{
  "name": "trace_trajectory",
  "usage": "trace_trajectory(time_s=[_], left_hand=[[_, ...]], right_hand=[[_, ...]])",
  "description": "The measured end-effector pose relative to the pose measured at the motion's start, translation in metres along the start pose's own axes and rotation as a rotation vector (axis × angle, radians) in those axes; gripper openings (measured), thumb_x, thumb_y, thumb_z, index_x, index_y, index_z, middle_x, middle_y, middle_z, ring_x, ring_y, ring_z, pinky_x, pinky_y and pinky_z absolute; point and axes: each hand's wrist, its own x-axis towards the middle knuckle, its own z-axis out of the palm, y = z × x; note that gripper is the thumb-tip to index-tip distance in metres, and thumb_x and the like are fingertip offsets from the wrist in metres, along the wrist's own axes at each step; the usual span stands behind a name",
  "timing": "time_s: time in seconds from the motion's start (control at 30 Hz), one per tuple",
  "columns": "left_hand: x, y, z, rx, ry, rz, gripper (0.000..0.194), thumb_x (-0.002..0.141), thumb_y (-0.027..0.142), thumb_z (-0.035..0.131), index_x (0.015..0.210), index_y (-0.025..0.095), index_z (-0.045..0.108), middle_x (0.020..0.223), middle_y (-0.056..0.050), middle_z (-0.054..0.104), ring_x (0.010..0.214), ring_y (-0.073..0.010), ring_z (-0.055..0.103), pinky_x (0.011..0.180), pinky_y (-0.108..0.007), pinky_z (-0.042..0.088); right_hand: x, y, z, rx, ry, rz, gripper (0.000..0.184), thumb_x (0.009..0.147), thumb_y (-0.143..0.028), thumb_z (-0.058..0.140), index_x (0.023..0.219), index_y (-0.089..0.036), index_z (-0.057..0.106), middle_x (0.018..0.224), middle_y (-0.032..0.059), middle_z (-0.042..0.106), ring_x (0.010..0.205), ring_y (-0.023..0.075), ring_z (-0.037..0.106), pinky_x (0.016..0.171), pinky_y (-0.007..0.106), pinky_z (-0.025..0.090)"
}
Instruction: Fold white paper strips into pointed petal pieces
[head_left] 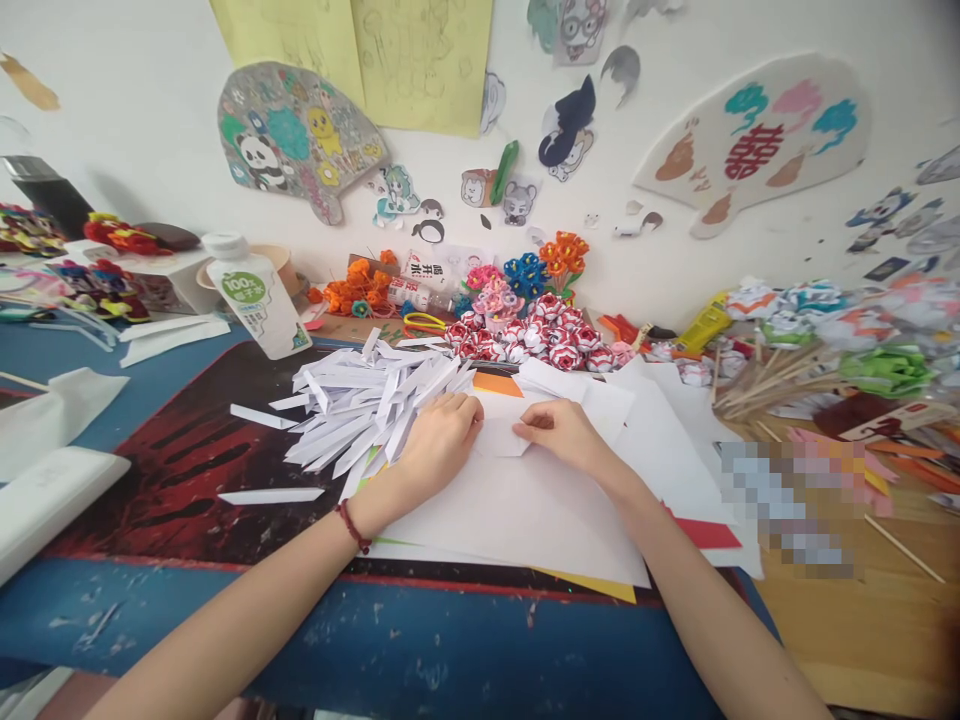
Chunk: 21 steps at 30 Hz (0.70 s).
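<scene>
Between my two hands is a small piece of white paper, held just above the larger white sheets. My left hand has its fingers curled closed at the paper's left edge. On the right edge, my right hand pinches the paper between thumb and fingers. A heap of folded white paper strips lies just beyond and left of my left hand. One single strip rests apart on the dark mat. Colored sheets show under the white ones, among them a red sheet.
A white bottle stands behind the strips at left. Red-and-white paper flowers sit at the back, with orange ones beside them. Wooden sticks and more paper flowers crowd the right. A white case lies at left.
</scene>
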Motion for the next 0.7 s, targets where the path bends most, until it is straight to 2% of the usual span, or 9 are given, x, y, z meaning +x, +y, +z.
trace_trajectory(time_s=[0.17,0.37,0.6,0.7], left_hand=[[-0.001,-0.004,0.006,0.111,-0.044,0.055,0.009,0.087,0.014,0.054,0.095,0.018,0.057,0.094,-0.004,0.063,0.092,-0.0216,0.055,0.082,-0.036,0.04],[0.0,-0.004,0.003,0.167,-0.061,0.125,0.009,0.089,0.014,0.051,0.092,0.018,0.058,0.09,-0.004,0.061,0.089,-0.0211,0.053,0.079,-0.034,0.04],[0.001,-0.007,0.005,0.188,-0.067,0.181,0.014,0.092,0.013,0.046,0.085,0.017,0.057,0.084,-0.004,0.058,0.082,-0.0195,0.05,0.073,-0.032,0.04],[0.0,-0.006,0.004,0.168,-0.077,0.229,0.014,0.092,0.012,0.046,0.084,0.016,0.057,0.085,-0.004,0.059,0.081,-0.019,0.05,0.073,-0.032,0.04]], right_hand=[[0.0,0.001,0.004,-0.151,0.046,-0.076,0.011,0.072,-0.023,0.069,0.079,-0.016,0.07,0.068,0.001,0.064,0.061,0.0144,0.056,0.059,0.027,0.042],[-0.003,-0.003,0.007,-0.295,0.079,-0.197,0.017,0.073,-0.011,0.067,0.088,-0.02,0.069,0.077,-0.0002,0.064,0.065,0.0134,0.054,0.063,0.027,0.041],[-0.005,-0.008,0.007,-0.392,0.108,-0.279,0.012,0.075,-0.007,0.067,0.078,-0.019,0.069,0.082,0.0011,0.065,0.079,0.0161,0.057,0.069,0.026,0.04],[-0.006,-0.01,0.007,-0.458,0.107,-0.336,0.014,0.078,-0.005,0.064,0.074,-0.018,0.068,0.078,0.001,0.064,0.079,0.016,0.056,0.069,0.026,0.039]])
